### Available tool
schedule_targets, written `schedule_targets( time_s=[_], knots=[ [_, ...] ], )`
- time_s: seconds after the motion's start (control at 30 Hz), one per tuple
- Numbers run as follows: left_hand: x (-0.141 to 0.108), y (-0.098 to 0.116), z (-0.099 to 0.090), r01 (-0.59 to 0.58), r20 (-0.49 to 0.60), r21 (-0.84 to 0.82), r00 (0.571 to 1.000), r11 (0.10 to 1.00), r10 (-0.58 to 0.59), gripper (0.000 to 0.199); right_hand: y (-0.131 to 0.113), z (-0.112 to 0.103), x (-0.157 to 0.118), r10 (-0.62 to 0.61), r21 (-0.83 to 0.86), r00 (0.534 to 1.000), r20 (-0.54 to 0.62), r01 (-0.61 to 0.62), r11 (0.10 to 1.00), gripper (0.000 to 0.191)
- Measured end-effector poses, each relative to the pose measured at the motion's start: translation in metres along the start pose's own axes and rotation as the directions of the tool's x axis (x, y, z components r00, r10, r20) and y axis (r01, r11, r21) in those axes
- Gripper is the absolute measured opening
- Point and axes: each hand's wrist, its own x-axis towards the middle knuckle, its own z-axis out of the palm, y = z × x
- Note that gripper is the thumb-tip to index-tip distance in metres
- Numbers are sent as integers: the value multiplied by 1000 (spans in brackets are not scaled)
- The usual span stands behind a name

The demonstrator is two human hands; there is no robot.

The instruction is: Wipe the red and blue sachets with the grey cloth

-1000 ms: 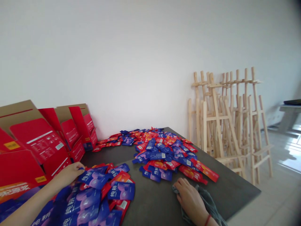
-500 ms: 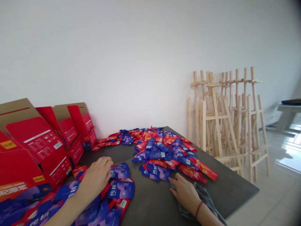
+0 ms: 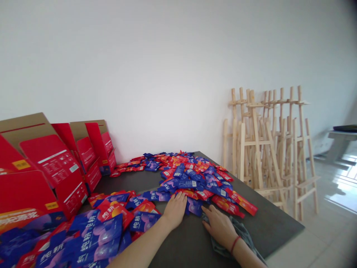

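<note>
The left hand (image 3: 175,211) has moved off the near pile and now lies flat and open, gripping nothing, at the edge of a heap of blue and red sachets (image 3: 192,182) on a dark bench (image 3: 264,212). The right hand (image 3: 219,226) rests open on a gray cloth (image 3: 240,234). Many sachets remain loose, with a large pile (image 3: 95,234) lying beside open red cartons (image 3: 50,160).

- The scene is viewed from one head-worn camera, held above the dark table (image 3: 267,223).
- It is faced forward and down.
- The left hand (image 3: 175,211) and right hand (image 3: 220,227) are seen close up, the white wall (image 3: 167,74) farther off.
</note>
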Motion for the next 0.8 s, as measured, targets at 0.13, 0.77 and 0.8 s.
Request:
schedule_targets(
  time_s=[0.13,0.77,0.8],
  knots=[
    [-5,8,5,0,21,27,1000,1000,0,40,3,2,-7,-8,43,1000,-11,9,999,45],
    [-82,46,-7,382,229,-384,921,841,-314,70,-40,-22,-27,-118,338,986,-120,153,929,28],
    [-82,45,-9,405,237,-376,912,833,-336,71,-45,-15,-27,-137,325,986,-99,162,932,29]
  ],
)
